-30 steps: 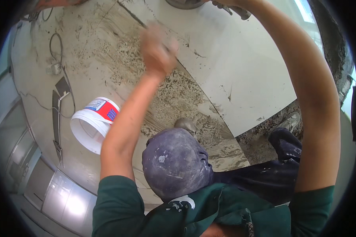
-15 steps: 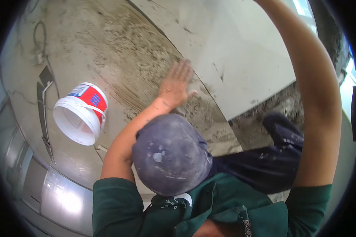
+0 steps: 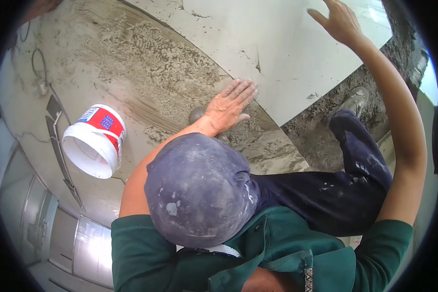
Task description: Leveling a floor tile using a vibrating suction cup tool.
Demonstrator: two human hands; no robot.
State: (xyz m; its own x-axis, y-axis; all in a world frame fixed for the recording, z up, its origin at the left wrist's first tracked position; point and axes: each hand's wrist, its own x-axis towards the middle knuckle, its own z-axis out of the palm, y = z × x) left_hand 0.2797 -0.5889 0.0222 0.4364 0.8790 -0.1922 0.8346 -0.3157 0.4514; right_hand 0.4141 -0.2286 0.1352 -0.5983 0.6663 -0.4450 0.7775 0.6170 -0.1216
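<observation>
My left hand (image 3: 228, 106) rests with its fingers stretched out at the edge of a large pale slab (image 3: 297, 63), over a floor surface (image 3: 160, 58) smeared with ridged grey mortar. It grips nothing. Over the slab's far right part is my right hand (image 3: 343, 23), thumb apart and empty; the upper frame edge cuts off its fingertips, and I cannot tell whether it touches the slab. Beside my left wrist shows a rounded grey object (image 3: 196, 114), mostly hidden by the forearm.
A white bucket (image 3: 90, 151) with a red label lies tipped at left, its mouth toward me. Beyond it are a dark strip (image 3: 58, 141) and a cable (image 3: 45, 70). Rough dark mortar (image 3: 321, 131) borders the slab near my shoe (image 3: 354, 100). My bent knee (image 3: 202, 190) blocks the lower middle.
My right hand has come into view over the slab. My left hand appears slightly farther right, its fingers more spread. The grey object and my shoe now show as the view has shifted.
</observation>
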